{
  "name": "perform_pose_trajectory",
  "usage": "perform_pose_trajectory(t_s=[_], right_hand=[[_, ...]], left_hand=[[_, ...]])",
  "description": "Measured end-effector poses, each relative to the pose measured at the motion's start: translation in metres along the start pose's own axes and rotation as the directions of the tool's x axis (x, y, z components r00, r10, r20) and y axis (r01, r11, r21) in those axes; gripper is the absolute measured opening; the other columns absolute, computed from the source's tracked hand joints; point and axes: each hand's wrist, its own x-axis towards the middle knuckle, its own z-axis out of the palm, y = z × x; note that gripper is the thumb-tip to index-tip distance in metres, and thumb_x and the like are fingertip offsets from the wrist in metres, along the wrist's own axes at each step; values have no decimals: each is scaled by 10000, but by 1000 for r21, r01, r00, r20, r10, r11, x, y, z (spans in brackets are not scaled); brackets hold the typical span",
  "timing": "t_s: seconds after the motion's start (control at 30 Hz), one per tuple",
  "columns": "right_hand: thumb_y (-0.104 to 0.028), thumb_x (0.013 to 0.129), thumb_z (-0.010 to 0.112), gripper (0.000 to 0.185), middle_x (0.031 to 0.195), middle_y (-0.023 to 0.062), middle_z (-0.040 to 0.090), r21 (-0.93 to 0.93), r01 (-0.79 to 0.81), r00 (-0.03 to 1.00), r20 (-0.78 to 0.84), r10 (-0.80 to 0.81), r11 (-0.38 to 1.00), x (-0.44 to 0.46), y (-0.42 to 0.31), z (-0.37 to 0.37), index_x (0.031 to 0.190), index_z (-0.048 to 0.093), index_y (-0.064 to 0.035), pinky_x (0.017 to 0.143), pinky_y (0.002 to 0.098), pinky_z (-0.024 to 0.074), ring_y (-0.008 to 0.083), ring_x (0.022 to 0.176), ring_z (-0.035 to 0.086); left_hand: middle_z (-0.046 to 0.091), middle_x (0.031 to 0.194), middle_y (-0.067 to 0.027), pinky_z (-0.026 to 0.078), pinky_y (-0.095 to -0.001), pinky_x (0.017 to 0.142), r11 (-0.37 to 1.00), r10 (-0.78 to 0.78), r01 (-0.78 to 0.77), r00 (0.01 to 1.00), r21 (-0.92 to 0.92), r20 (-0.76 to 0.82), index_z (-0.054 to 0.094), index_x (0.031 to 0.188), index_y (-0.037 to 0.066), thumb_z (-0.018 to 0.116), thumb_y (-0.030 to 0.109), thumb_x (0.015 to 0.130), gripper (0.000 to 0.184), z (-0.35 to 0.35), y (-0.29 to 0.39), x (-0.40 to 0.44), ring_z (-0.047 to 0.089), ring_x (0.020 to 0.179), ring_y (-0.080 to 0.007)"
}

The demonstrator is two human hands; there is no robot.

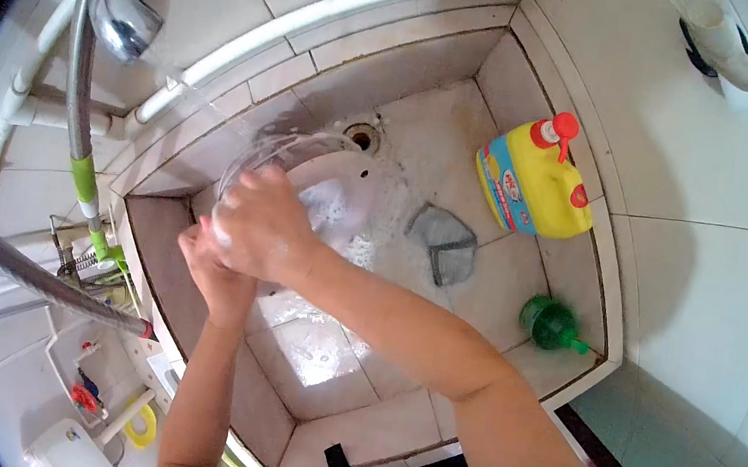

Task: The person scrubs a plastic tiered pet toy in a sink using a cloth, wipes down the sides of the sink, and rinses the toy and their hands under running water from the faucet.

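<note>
Both hands at left-center of frame, over the tiled sink point(380, 426). Right hand point(265, 223) on top, fingers curled, pressed against left hand point(221, 277); suds on the skin. Can't tell whether anything is pinched between them. Pale pinkish basin point(357, 183) just beside the right hand, center-left of frame, white foam inside; drain hole point(361, 139) just above it. Wet, sudsy sink floor below. Gray cloth point(450, 252) lies folded right of center, apart from both hands. Yellow detergent bottle point(542, 195), red pump top, right of the cloth, upper right. Green plastic container point(550, 322) below the bottle, near the sink's right corner. Chrome faucet point(126, 22) upper left.
</note>
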Motion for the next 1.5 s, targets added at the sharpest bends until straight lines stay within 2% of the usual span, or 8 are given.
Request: perform_pose_trajectory(t_s=[0.13,0.23,0.5,0.67,0.8,1.13,1.23,1.5], right_hand=[[-303,738,618,273,630,87,558,207,-444,886,-40,461,872,-11,52,-12,643,630,-47,688,390,407,222,725,546],[-285,821,548,326,757,102,607,521,-849,157,91,983,87,-72,125,29,757,632,24,616,342,429,187,730,563],[-298,841,504,351,901,219,608,755,-624,-317,-8,948,-202,-116,88,66,884,597,38,766,383,431,351,802,563],[-197,802,582,199,746,118,560,464,-660,467,-363,806,591,-92,66,7,783,568,1,765,374,415,286,685,498],[-108,755,624,128,685,118,528,88,-223,842,-484,237,971,-88,39,-21,725,548,-8,780,412,403,302,663,485],[-418,858,498,450,923,110,616,494,-845,127,-188,974,205,-150,94,-44,925,596,17,825,373,431,246,876,584],[-356,892,439,449,1123,102,549,938,-327,-56,102,993,-115,-130,79,-77,1137,510,14,869,393,418,237,1026,519],[-94,750,555,339,1037,116,542,359,-594,754,-63,654,719,-82,-18,-74,1088,536,-74,826,410,391,264,959,505]], left_hand=[[579,809,-63,432,-322,736,994,-5,14,996,107,-90,602,843,26,725,114,656,241,0,-14,-24,525,796,-231],[578,779,-72,457,-318,683,995,0,15,987,95,-158,576,858,29,775,88,608,324,3,-33,-37,533,777,-225],[559,961,-102,437,-334,765,823,-548,495,821,-280,-162,584,978,-6,772,170,691,385,7,-90,-86,523,847,-223],[296,1384,-171,190,-400,1057,668,-707,681,706,-300,30,246,1367,31,509,469,867,714,-9,-28,-80,240,1302,-302],[320,1368,-131,281,-445,1020,-358,-649,539,444,-763,618,257,1338,-6,355,604,868,776,-14,66,-13,335,1236,-289],[436,1268,-101,297,-388,1018,-267,-762,287,522,-920,384,384,1256,-1,441,361,926,493,2,81,0,397,1184,-221],[430,1281,-99,298,-384,1022,-264,-786,284,490,-922,377,375,1266,9,439,361,928,493,0,91,-6,395,1193,-222],[457,1268,-92,345,-358,978,-227,-732,344,557,-911,393,389,1265,34,418,403,930,499,17,104,-14,439,1155,-217]])
